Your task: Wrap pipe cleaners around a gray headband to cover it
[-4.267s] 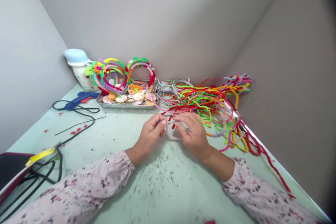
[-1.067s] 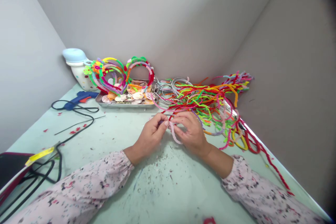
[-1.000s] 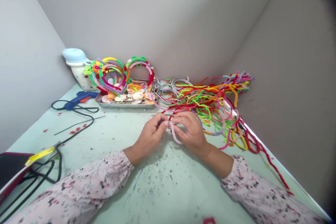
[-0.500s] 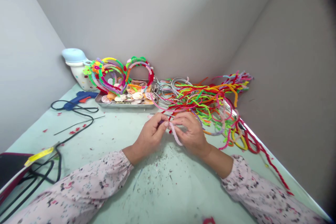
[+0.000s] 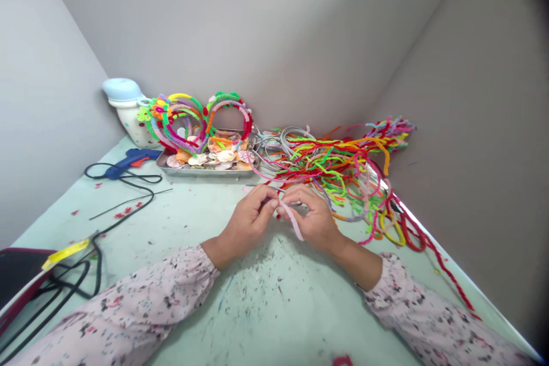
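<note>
Over the middle of the table, both hands meet fingertip to fingertip. My left hand (image 5: 247, 218) is closed in a pinch on a thin band, seemingly a headband, with a bit of purple showing between the fingers. A pale pink pipe cleaner (image 5: 293, 222) comes out at the fingertips, and its loose end hangs down in front of my right palm. My right hand (image 5: 315, 218) pinches this pipe cleaner close to the left thumb. Most of the band is hidden behind the fingers; a thin grey length shows just beyond them.
Pipe-cleaner-wrapped headbands (image 5: 229, 102) stand in a metal tray (image 5: 206, 172) of seashells (image 5: 225, 156). To the right lies a heap of colourful pipe cleaners (image 5: 338, 166) with grey bands. At left are a blue glue gun (image 5: 124, 163), black cord (image 5: 98, 257) and a white bottle (image 5: 132, 120).
The loose end of the pale pink pipe cleaner has swung slightly right and straightened. A pale pink tip now shows beyond my left hand. Both hands keep nearly the same place.
</note>
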The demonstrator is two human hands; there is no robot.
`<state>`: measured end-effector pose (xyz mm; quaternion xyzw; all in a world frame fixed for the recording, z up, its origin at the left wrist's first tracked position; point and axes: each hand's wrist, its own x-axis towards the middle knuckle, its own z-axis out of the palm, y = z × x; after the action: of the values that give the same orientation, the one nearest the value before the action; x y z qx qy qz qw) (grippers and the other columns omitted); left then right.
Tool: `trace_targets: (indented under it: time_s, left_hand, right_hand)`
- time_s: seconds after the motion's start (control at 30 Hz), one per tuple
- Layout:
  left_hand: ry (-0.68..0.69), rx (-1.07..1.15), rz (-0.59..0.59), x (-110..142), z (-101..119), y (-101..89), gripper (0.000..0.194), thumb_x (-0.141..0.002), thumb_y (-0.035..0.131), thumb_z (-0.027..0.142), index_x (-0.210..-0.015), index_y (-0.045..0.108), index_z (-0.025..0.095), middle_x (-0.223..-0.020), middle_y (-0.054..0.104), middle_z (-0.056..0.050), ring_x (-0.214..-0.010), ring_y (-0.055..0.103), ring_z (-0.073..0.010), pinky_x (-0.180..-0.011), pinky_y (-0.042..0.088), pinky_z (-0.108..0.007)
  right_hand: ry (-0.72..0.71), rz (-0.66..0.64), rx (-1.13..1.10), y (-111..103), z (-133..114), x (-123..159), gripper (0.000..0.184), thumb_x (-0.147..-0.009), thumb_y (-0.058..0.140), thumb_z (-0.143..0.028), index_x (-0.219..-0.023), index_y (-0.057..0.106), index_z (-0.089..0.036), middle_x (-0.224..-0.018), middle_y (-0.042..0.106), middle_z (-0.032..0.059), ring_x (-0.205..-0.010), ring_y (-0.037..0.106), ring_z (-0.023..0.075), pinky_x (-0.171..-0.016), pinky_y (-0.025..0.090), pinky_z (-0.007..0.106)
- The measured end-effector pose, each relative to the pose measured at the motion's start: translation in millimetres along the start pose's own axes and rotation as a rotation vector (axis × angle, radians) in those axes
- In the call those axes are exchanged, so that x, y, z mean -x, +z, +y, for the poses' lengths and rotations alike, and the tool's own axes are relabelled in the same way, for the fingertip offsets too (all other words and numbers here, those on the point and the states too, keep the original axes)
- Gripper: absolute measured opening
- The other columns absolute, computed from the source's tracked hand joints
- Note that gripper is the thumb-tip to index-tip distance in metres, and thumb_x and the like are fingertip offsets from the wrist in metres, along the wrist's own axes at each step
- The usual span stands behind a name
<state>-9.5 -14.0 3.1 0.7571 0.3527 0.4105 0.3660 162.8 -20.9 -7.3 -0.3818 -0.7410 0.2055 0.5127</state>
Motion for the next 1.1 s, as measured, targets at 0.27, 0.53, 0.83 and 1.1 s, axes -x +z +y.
trace_targets:
  time_s: [0.27, 0.53, 0.83, 1.1]
  left_hand:
    - [0.049, -0.062, 0.007, 0.2, 0.9, -1.1, 0.018, -0.094, 0.042, 0.027, -0.087, 0.055, 0.016, -0.083, 0.053, -0.002, -0.077, 0.049, -0.0141, -0.072, 0.038, -0.026]
    - [0.088, -0.096, 0.008, 0.2, -0.3, -1.4, 0.017, -0.094, 0.042, 0.025, -0.086, 0.053, 0.016, -0.081, 0.050, -0.001, -0.075, 0.048, -0.0134, -0.070, 0.037, -0.025]
    - [0.040, -0.096, 0.009, 0.2, 1.3, -1.7, 0.019, -0.094, 0.041, 0.027, -0.084, 0.054, 0.017, -0.082, 0.052, -0.002, -0.076, 0.049, -0.0146, -0.070, 0.039, -0.026]
    - [0.060, -0.108, 0.024, 0.1, 2.7, -2.3, 0.017, -0.093, 0.043, 0.024, -0.083, 0.054, 0.017, -0.079, 0.051, -0.001, -0.075, 0.048, -0.0141, -0.070, 0.038, -0.026]
  right_hand:
    - [0.114, -0.044, -0.105, -1.5, -1.3, 0.2, 0.006, -0.078, 0.071, -0.026, -0.077, 0.066, -0.021, -0.076, 0.061, 0.0013, -0.075, 0.058, 0.0163, -0.074, 0.045, 0.031]
    - [0.228, -0.089, -0.167, -2.0, -3.6, -1.1, 0.017, -0.080, 0.068, -0.034, -0.072, 0.065, -0.019, -0.073, 0.062, 0.0005, -0.070, 0.056, 0.0148, -0.070, 0.043, 0.029]
    - [0.192, -0.124, -0.100, -2.4, -3.3, -0.6, 0.011, -0.082, 0.064, -0.029, -0.078, 0.063, -0.019, -0.074, 0.062, 0.0005, -0.071, 0.056, 0.0148, -0.070, 0.044, 0.029]
    - [0.183, -0.142, -0.117, -4.2, -1.7, -1.1, 0.011, -0.084, 0.062, -0.027, -0.078, 0.065, -0.019, -0.074, 0.063, 0.0009, -0.072, 0.057, 0.0148, -0.071, 0.043, 0.029]
